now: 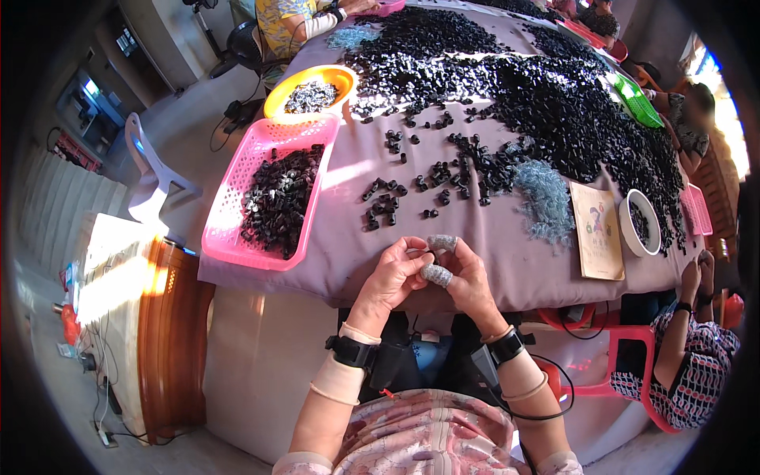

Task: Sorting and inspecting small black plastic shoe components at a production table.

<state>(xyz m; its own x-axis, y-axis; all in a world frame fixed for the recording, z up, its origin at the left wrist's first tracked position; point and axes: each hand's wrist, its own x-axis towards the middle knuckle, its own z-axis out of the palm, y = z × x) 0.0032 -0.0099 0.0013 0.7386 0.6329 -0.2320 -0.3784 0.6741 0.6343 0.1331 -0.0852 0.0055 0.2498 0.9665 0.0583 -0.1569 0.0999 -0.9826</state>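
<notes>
Near the front edge of the cloth-covered table [348, 237], my left hand [393, 273] and my right hand [465, 277] meet, fingers pinched together. Grey wraps cover the right thumb and a right fingertip. Whatever sits between the fingers is small and mostly hidden, so I cannot name it. Just beyond my hands lie loose small black ring-like pieces [384, 207], with a big spread of the same kind [546, 119] farther back. To the right of them is a tangle of thin light-blue strands [545, 198].
A pink basket [224, 198] of black pieces and an orange basin [279, 99] stand at left. On the right are a booklet [599, 233], a white bowl [625, 226] and a green basket [636, 101]. Other people sit around the table; one person's hands [697, 277] show at right.
</notes>
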